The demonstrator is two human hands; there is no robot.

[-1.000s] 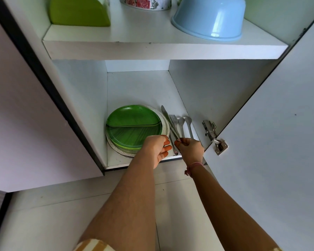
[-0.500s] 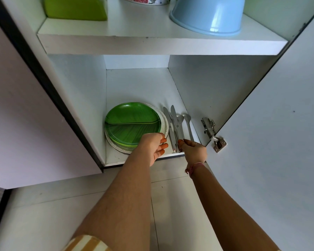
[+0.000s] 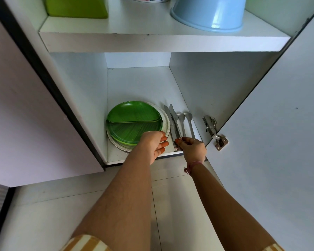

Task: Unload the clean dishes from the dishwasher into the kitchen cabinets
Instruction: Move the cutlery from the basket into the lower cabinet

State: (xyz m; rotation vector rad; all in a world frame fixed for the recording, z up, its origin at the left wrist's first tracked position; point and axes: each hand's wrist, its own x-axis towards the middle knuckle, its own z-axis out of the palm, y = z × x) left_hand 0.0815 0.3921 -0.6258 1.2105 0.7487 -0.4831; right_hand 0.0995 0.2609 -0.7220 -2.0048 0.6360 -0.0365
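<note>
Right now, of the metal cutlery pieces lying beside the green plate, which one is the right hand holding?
The steel table knife second from the plate; the right hand pinches its handle end. The other knife and both spoons lie untouched.

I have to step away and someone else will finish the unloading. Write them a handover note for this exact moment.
Left hand: open, fingers by the rim of the green plate, which tops a stack on the lower shelf.
Right hand: pinching the handle ends of the knives, which lie beside the spoons.
Done: plates and cutlery shelved.
Left: let go, fetch more; dishwasher out of view.
</note>
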